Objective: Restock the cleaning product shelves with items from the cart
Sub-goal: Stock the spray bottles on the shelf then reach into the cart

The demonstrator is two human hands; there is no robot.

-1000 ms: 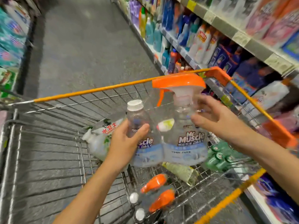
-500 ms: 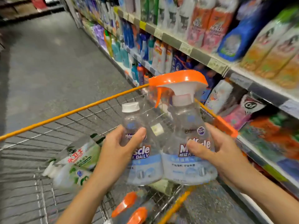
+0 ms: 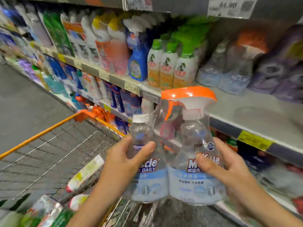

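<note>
Holding the twin pack point(image 3: 167, 179) in the air, we have it over the near right side of the cart point(image 3: 49, 133) and just in front of the grey shelf point(image 3: 246, 110), where green-capped bottles point(image 3: 167, 66) stand further back and to the left. The pack is a spray bottle point(image 3: 196, 181) with an orange trigger head point(image 3: 188, 95) on the right and a smaller refill bottle point(image 3: 147, 182) with a white cap on the left. They stand side by side and upright, and they appear bound in clear film.

Our left hand point(image 3: 123, 164) is curled round the refill bottle, thumb across its front at the label and the other fingers hidden behind it. Our right hand point(image 3: 232, 172) wraps the spray bottle from the right side, thumb point(image 3: 205, 159) pressed on the label's front, fingers reaching round the back out of sight. Both grips sit at the waist of the bottles, above the wider bases.

We judge the pack fairly heavy, since both bottles look full of clear liquid, and the plastic stiff enough to squeeze firmly. The film and glossy labels are likely slippery, and the film between the necks looks loose, so it is no place to hold. The trigger head is the fragile, top-heavy part; we would leave it alone and carry by the bodies, one hand per bottle as now, setting the flat bases down on the shelf first.
</note>
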